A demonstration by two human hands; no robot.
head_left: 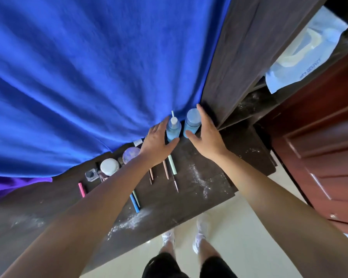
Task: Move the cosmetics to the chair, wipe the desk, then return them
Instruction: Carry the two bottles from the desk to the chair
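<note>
Honestly, nothing looks moved yet, since the desk [199,157] is dusted with white powder [129,221] and the cosmetics are all on it. No chair in view, so I can't say where it is.

Nearest, under the left forearm, lie a blue stick [134,203] and a few thin pencils [165,169]. A white-lidded jar [109,166] and a purple-lidded jar [131,154] sit just left of the left wrist.

Further out, the left hand [156,141] is spread around a blue nozzle bottle [173,130], with the thumb at its base and the fingers on its left side. The right hand [206,137] does the same on a blue wide-capped bottle [191,122], thumb low in front and fingers straight up its right side. Neither hand looks clamped, more cupping than gripping. The bottles stand upright side by side between the hands, with a blue cloth [88,77] hanging just past the fingertips.

My guess on handling is that they're smooth, rigid plastic, fairly light and a bit slippery with that powder around. I'd wrap the body mid-height, not the nozzle or cap. The nozzle bottle is narrow and tall, so it would tip easily.
</note>
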